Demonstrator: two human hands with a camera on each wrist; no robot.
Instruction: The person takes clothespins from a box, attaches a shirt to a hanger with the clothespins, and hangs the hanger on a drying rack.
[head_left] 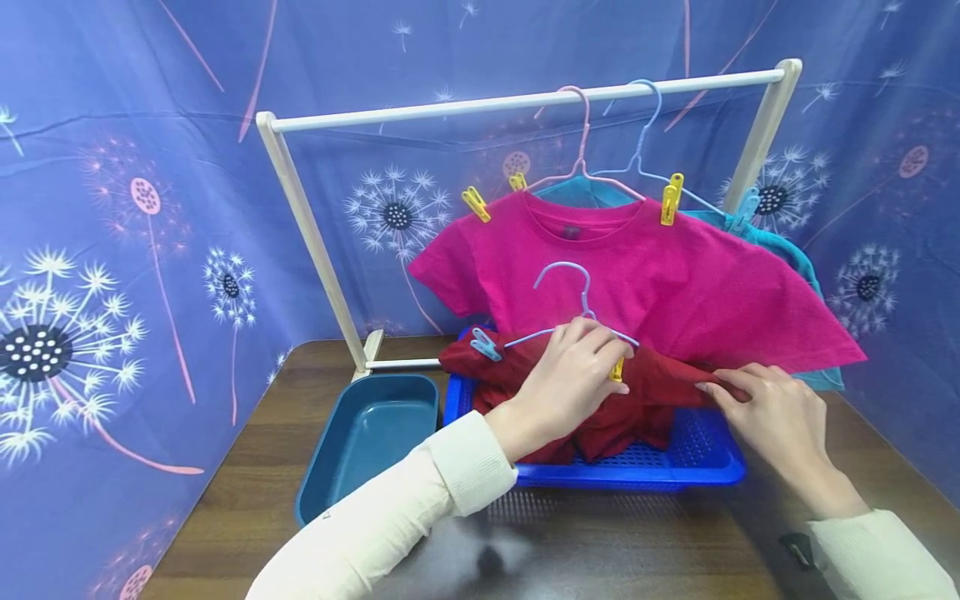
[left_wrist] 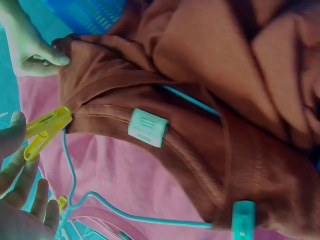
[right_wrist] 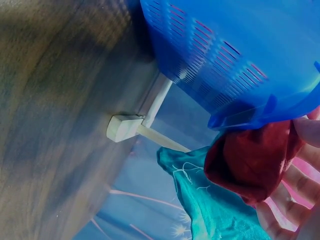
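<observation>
A dark red T-shirt point(head_left: 667, 379) lies over the blue basket point(head_left: 705, 454), with a light blue hanger point(head_left: 586, 296) set in its neckline. My left hand point(head_left: 566, 379) pinches a yellow clothespin point(left_wrist: 52, 127) between thumb and finger, at one shoulder of the shirt beside the hanger's arm. On the opposite shoulder sits a light blue clothespin point(head_left: 484, 344). A pale label point(left_wrist: 148, 127) shows inside the collar. My right hand point(head_left: 780, 417) grips the end of the red sleeve point(right_wrist: 250, 162) between thumb and fingers, at the basket's right side.
Behind the basket stands a rack with a white rail point(head_left: 450, 108). A pink T-shirt point(head_left: 600, 258) and a teal garment point(head_left: 795, 250) hang from it on hangers with clothespins. At left on the wooden table point(head_left: 247, 500) is a dark teal tray point(head_left: 375, 417).
</observation>
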